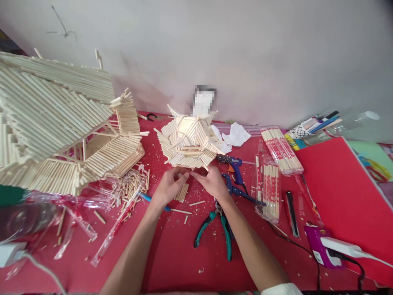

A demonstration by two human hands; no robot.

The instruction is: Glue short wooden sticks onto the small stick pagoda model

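Observation:
A small model roof [190, 141], built of pale wooden sticks in tiers with upturned corners, stands at the middle of the red table. Right at its front edge, my left hand [172, 185] is closed, thumb against fingers. My right hand [211, 183] meets it from the other side, also in a pinch. Whatever lies between the fingertips is too small or hidden to make out. Just below the hands lies a small panel of joined sticks [182, 192]. Teal-handled pliers [217, 209] rest open beside my right forearm, and a blue glue gun [235, 166] lies behind that hand.
A large stick-built house model [55, 110] fills the left side, with cut stick pieces [130, 188] and plastic wrappers [116, 225] before it. To the right are packs of chopsticks [272, 192], a utility knife [291, 213], a purple power adapter [322, 246] with cords, and a red board [346, 196].

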